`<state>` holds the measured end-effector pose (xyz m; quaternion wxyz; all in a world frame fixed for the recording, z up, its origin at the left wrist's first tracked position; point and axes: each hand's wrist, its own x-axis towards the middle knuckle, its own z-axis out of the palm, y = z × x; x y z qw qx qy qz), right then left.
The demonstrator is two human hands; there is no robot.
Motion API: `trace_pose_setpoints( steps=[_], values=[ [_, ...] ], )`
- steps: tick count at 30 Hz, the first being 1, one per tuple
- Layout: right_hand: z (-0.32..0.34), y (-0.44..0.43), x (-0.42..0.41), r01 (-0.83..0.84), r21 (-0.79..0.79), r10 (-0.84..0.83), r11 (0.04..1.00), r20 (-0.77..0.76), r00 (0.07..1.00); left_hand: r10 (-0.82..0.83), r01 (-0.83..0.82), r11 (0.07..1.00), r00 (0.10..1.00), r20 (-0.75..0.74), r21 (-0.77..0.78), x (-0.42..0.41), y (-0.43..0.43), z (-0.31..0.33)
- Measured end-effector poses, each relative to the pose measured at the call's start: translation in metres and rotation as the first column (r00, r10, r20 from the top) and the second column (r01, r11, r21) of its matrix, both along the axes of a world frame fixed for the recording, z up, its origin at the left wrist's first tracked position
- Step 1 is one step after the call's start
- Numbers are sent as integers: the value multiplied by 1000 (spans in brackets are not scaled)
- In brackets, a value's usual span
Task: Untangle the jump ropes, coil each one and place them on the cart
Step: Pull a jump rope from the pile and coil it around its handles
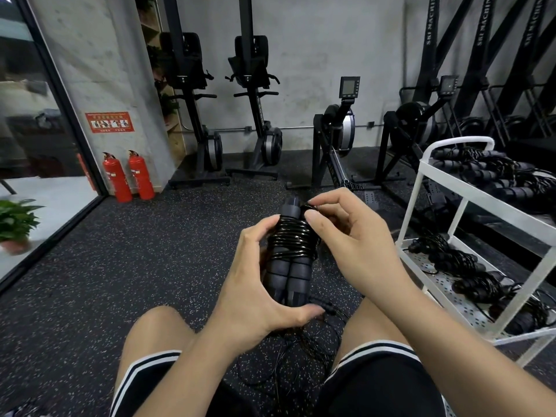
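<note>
Left hand: fingers and thumb curled around the jump rope, gripping it from the left side.
Right hand: pinches the cord at the bundle's top.
Jump rope: in both hands, above the floor; two handles side by side, long axis pointing away from the person.
Cart: two shelves, both holding coiled ropes; number unclear.
Floor: loose ropes, tangled.
</note>
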<state>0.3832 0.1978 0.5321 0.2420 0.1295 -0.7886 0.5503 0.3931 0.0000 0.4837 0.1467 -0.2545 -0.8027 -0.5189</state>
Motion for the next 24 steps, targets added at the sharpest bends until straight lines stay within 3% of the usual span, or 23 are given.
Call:
trace_pose_setpoints(
  steps=[8, 12, 18, 21, 24],
  values=[
    [1, -3, -4, 174, 296, -151, 939, -101, 983, 39, -44, 997, 997, -66, -64, -1, -1, -5],
    [-4, -4, -6, 256, 494, -174, 831, -206, 963, 74, -81, 994, 993, -89, -71, 1, 2, -8],
    [-6, -6, -1, 374, 533, -174, 759, -387, 905, 110, -112, 993, 991, -69, -20, 6, 7, -12],
    [-6, -1, -3, 313, 529, -133, 789, -350, 927, 126, -128, 992, 990, -69, -22, 6, 8, -14],
    [0, 11, -9, 95, 485, -17, 869, -162, 987, 131, -132, 991, 990, -53, -14, 7, 9, -16]
  ],
)
